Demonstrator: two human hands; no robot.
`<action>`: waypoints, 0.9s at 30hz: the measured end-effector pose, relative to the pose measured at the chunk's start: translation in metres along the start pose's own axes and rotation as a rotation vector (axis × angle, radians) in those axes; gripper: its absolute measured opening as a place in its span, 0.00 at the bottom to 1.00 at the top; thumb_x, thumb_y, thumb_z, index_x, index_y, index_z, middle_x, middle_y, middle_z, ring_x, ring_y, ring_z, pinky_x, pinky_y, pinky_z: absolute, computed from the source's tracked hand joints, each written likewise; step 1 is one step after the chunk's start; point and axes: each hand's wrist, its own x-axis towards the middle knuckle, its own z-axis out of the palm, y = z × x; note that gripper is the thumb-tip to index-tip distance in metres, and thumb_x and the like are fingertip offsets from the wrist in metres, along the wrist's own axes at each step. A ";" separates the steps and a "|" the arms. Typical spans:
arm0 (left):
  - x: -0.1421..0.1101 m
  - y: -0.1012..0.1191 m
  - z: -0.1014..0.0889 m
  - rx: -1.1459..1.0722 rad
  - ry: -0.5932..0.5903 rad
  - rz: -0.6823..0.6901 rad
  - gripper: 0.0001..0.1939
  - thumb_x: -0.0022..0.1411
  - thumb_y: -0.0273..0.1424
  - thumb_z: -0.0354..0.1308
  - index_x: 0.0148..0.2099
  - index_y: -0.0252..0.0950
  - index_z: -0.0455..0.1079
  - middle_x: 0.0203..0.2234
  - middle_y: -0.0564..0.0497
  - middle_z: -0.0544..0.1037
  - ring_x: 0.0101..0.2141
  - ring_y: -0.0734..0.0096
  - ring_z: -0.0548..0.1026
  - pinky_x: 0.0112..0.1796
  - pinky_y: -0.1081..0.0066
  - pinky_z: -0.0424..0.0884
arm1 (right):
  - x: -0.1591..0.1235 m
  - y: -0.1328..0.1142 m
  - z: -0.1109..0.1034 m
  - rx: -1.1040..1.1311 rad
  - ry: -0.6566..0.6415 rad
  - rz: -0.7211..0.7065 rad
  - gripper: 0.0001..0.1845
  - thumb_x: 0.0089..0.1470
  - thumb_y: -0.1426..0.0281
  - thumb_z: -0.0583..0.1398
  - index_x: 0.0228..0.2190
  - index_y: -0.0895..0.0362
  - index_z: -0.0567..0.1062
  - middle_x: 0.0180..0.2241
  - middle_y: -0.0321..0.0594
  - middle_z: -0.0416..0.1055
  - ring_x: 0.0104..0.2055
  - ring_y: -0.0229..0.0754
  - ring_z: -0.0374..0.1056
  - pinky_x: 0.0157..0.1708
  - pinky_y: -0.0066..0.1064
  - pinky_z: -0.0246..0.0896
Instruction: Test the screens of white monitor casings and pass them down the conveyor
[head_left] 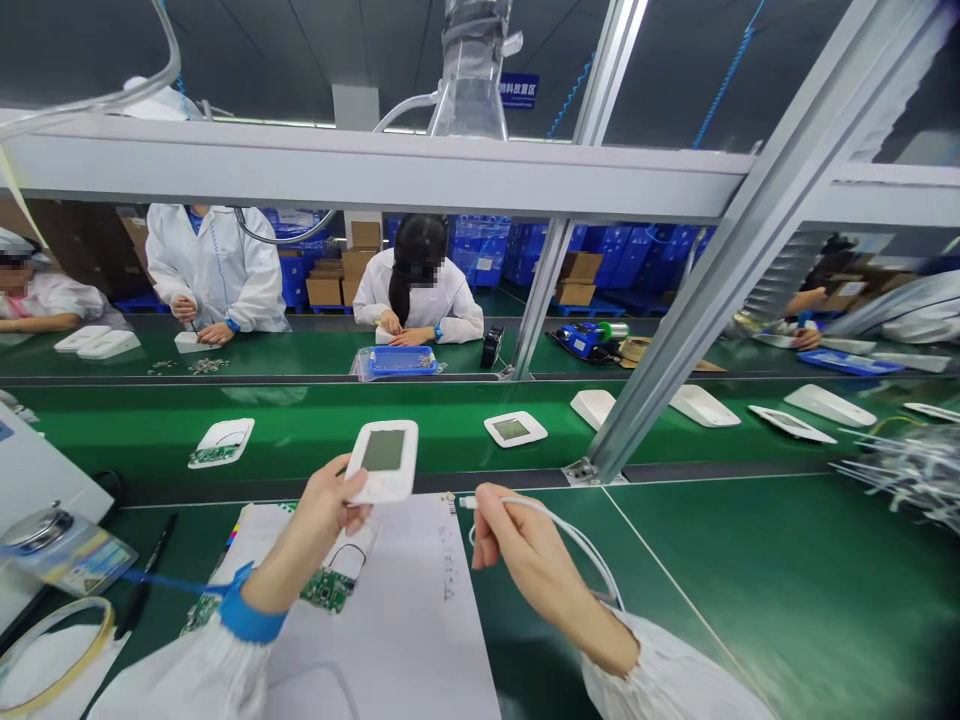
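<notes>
My left hand (319, 515) grips a white handheld device (403, 470) with a grey screen, raised above a white sheet of paper (427, 620). Its screen faces me, and a blue wrist strap (255, 610) circles that wrist. To the right, my right hand (521, 550) pinches a white cable (596, 555) close to its end; the small plug (468, 502) points left toward the device, apart from it. Below my left hand, a green circuit board (328, 590) with a black wire lies over the paper, partly hidden by the hand.
Beyond the paper runs a green conveyor (300, 430) carrying several white housings. A slanted metal post (675, 300) rises at right of centre. A bottle (67, 560) and a tape roll (97, 650) sit left; loose cables (911, 470) lie far right. Co-workers sit or stand opposite.
</notes>
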 end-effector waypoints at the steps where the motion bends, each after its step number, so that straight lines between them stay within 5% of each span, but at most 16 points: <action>1: 0.011 -0.003 -0.008 0.002 0.045 0.001 0.16 0.55 0.31 0.62 0.44 0.29 0.66 0.22 0.51 0.73 0.17 0.76 0.68 0.17 0.77 0.64 | 0.000 0.000 0.000 -0.005 0.000 -0.002 0.34 0.66 0.49 0.47 0.15 0.55 0.63 0.15 0.34 0.63 0.22 0.39 0.66 0.30 0.30 0.61; 3: 0.029 -0.008 -0.024 0.026 0.142 0.028 0.13 0.58 0.27 0.59 0.46 0.31 0.66 0.32 0.46 0.76 0.29 0.70 0.76 0.30 0.71 0.73 | -0.002 0.001 -0.001 0.002 -0.035 0.000 0.33 0.66 0.50 0.47 0.16 0.55 0.63 0.16 0.33 0.62 0.21 0.39 0.66 0.30 0.30 0.60; 6: 0.037 -0.016 -0.041 0.149 0.223 0.068 0.12 0.61 0.26 0.58 0.48 0.34 0.67 0.43 0.47 0.74 0.41 0.65 0.74 0.41 0.63 0.72 | -0.004 -0.001 -0.002 -0.009 -0.062 -0.026 0.32 0.68 0.53 0.47 0.16 0.55 0.65 0.17 0.34 0.65 0.23 0.39 0.66 0.31 0.31 0.59; 10: 0.015 -0.032 -0.042 0.399 0.084 0.063 0.07 0.49 0.23 0.67 0.32 0.34 0.71 0.30 0.54 0.73 0.34 0.67 0.70 0.41 0.63 0.66 | -0.007 -0.006 -0.004 -0.041 -0.057 -0.070 0.33 0.68 0.54 0.46 0.15 0.54 0.65 0.19 0.36 0.66 0.25 0.40 0.67 0.34 0.33 0.58; 13: -0.006 -0.044 -0.029 0.491 -0.032 0.063 0.14 0.38 0.22 0.70 0.17 0.37 0.65 0.20 0.56 0.65 0.30 0.66 0.64 0.38 0.66 0.63 | -0.009 -0.007 -0.004 -0.043 -0.081 -0.055 0.33 0.69 0.54 0.46 0.15 0.54 0.65 0.20 0.36 0.66 0.25 0.40 0.67 0.33 0.33 0.58; 16: -0.016 -0.040 -0.017 0.470 -0.086 0.044 0.16 0.37 0.25 0.69 0.14 0.39 0.63 0.18 0.56 0.65 0.27 0.67 0.62 0.32 0.68 0.61 | -0.009 -0.006 -0.004 -0.066 -0.100 -0.058 0.33 0.69 0.55 0.46 0.15 0.54 0.66 0.20 0.35 0.67 0.25 0.40 0.67 0.33 0.32 0.58; 21: -0.024 0.003 -0.005 0.210 -0.060 0.006 0.15 0.59 0.42 0.59 0.27 0.37 0.66 0.25 0.53 0.71 0.30 0.68 0.71 0.34 0.67 0.69 | -0.005 -0.002 -0.003 -0.041 -0.110 -0.031 0.33 0.69 0.56 0.47 0.15 0.55 0.67 0.20 0.36 0.67 0.27 0.40 0.67 0.32 0.30 0.59; 24: -0.035 0.016 0.006 0.053 -0.035 0.002 0.12 0.59 0.39 0.59 0.40 0.37 0.66 0.30 0.52 0.76 0.33 0.65 0.76 0.35 0.66 0.73 | -0.003 -0.001 -0.001 0.051 -0.139 0.013 0.32 0.68 0.55 0.47 0.17 0.56 0.69 0.21 0.36 0.67 0.25 0.39 0.66 0.28 0.29 0.60; 27: -0.044 0.012 0.016 -0.100 -0.035 -0.018 0.26 0.56 0.36 0.64 0.54 0.37 0.62 0.32 0.49 0.80 0.33 0.63 0.79 0.30 0.72 0.71 | -0.003 -0.002 0.001 0.111 -0.138 0.005 0.33 0.68 0.55 0.47 0.16 0.56 0.69 0.21 0.36 0.66 0.24 0.38 0.66 0.26 0.28 0.61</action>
